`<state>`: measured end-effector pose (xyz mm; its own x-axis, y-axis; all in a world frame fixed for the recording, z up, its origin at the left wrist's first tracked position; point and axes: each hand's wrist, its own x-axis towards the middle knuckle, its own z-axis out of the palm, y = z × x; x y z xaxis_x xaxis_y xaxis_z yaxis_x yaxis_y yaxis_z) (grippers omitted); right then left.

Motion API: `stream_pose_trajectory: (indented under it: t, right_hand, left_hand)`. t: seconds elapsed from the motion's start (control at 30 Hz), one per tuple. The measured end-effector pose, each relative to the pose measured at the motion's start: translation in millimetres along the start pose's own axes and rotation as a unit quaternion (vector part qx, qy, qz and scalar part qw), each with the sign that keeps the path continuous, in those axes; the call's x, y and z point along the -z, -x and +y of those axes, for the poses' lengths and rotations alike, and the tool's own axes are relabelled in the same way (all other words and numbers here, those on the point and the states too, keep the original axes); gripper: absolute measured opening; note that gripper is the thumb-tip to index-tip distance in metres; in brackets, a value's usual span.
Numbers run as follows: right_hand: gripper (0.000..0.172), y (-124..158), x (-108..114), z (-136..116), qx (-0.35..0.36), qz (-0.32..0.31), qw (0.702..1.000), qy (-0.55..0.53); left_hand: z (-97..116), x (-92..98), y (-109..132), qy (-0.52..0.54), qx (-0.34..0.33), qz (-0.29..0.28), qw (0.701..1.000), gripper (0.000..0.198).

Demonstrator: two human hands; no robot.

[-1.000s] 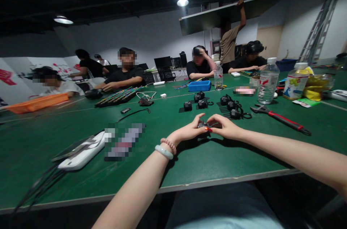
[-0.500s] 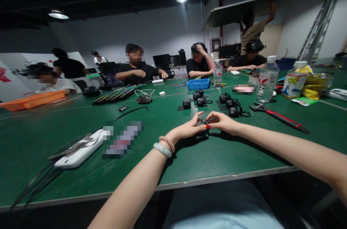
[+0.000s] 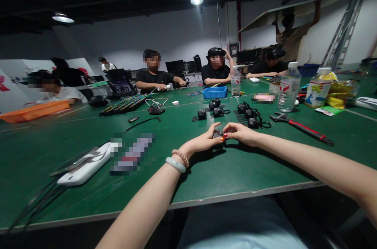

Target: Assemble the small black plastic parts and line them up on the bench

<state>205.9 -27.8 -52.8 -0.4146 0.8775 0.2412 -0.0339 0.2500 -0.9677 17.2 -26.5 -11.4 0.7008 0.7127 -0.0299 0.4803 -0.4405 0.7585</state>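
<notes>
Sm. blk part (image 3: 218, 134) is clamped by fingers of L hand (image 3: 203, 140) & R hand (image 3: 242, 133); similar blk parts (image 3: 218, 112) are seen beyond, adj. wrench (image 3: 308, 130) to R.

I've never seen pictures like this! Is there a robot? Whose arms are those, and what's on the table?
No robot here, just a person. Every picture comes from one camera worn on that person's head, looking forward and down. The left hand, with bracelets on its wrist, and the right hand hold a small dark part, mostly hidden. Beyond them on the green table lie some black pieces. To the right lies a wrench with a red and black handle. Farther back stand a blue tray and clear bottles. Other people sit across the table.
</notes>
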Motion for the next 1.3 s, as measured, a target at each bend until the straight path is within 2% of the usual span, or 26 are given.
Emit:
stream_pose_trajectory:
  t: [0.43, 0.8, 1.3]
  right_hand:
    - [0.03, -2.2, 0.7, -0.6, -0.015, -0.008, 1.0, -0.026]
    - [0.025, -6.3, 7.2, -9.3, -0.094, -0.046, 0.989, -0.102]
    - [0.023, -8.1, 7.6, -7.6, -0.113, -0.044, 0.987, -0.106]
  left_hand:
    - [-1.2, 0.0, -0.9, -0.002, 0.0, 0.006, 1.0, 0.07]
    - [5.6, -1.9, 1.5, -0.004, 0.004, 0.014, 1.0, 0.069]
    - [5.1, -1.4, 1.5, 0.006, 0.0, 0.008, 1.0, 0.069]
